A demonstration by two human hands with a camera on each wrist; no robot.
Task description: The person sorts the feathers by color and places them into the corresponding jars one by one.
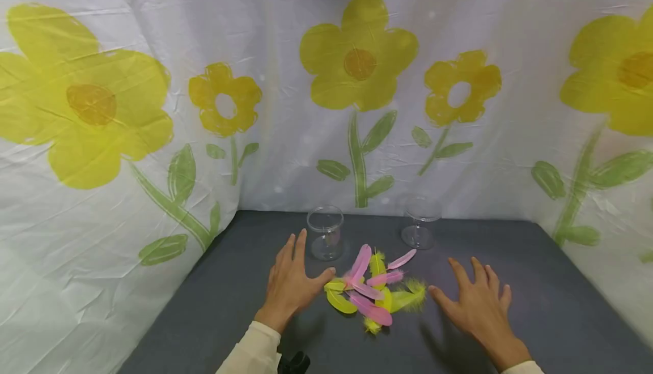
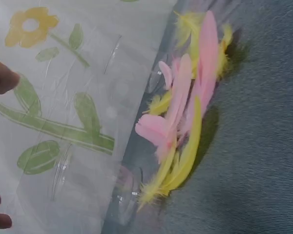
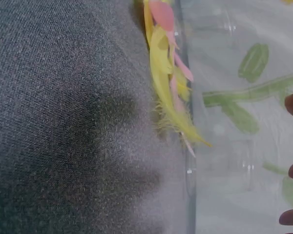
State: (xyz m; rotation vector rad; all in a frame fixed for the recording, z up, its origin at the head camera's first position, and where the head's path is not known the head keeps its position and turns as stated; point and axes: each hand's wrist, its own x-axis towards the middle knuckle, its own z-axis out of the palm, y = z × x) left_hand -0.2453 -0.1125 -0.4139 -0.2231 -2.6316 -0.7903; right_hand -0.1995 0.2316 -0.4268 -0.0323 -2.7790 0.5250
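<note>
Evidently gripping nothing, the left hand [image 1: 292, 286] and right hand [image 1: 476, 309] spread their fingers either side of the loose feathers [image 1: 372, 292] on the table [image 1: 219, 300], probably centred to suit both; whether the left thumb [image 1: 322, 279] touches one is hard to tell. The feathers' long axes fan out: the front pink feather [image 1: 374, 311] slants near and right, the back pink feather [image 1: 361, 262] points away, toward two upright clear cups [image 1: 326, 241] beyond.

In view: one left hand [image 1: 292, 288], one right hand [image 1: 478, 307], two clear cups [image 1: 326, 240], one dark surface [image 1: 530, 266], five printed flowers [image 1: 360, 64], at least five pink feathers [image 1: 370, 309], several yellow feathers [image 1: 341, 304], overlapping too much for an exact number.
</note>
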